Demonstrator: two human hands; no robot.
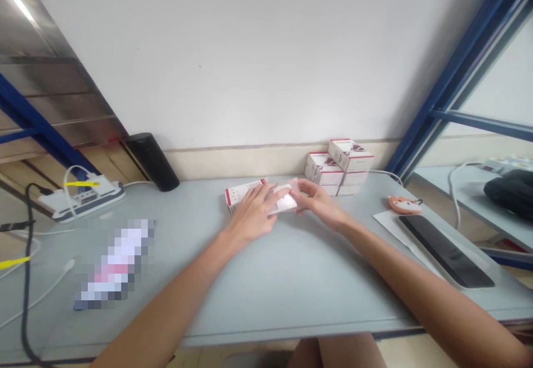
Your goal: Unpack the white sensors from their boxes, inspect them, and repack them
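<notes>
At the frame's center, the left hand (254,212) is curving closed over a white packet (285,202) beside a red-trimmed white carton (239,194), the right hand (318,201) is pinching the packet, and a stack of matching cartons (339,167) is standing untouched behind them on the grey table (258,285).

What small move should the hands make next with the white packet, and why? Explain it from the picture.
Probably the right hand should ease the white packet gently toward the red-trimmed box. The right hand holds the packet right beside that box, while the left hand lies over the box and seems to steady it.
</notes>
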